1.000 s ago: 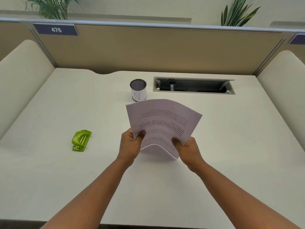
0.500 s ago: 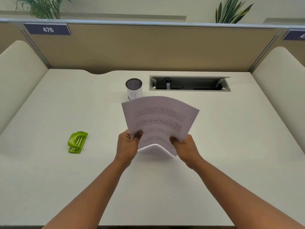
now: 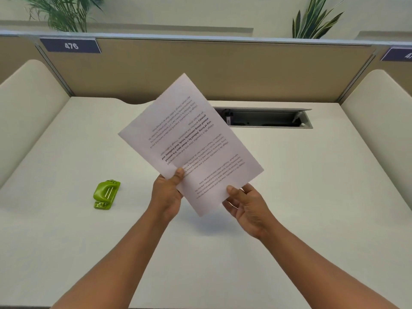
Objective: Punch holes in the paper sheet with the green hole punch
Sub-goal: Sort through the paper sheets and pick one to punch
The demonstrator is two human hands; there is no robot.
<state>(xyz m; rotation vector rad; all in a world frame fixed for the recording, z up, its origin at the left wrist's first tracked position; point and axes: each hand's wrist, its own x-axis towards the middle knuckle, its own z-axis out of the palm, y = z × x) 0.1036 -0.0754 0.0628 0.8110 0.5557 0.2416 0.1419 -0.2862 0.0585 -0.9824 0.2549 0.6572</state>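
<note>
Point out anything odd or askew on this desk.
Only the printed white paper sheet: both hands hold it tilted diagonally above the desk, its text upside down to the viewer. The green plastic hole punch sits untouched.

Two bare forearms, no sleeves

Left hand [image 3: 167, 192] and right hand [image 3: 249, 208] wear no gloves, rings or watch.
</note>
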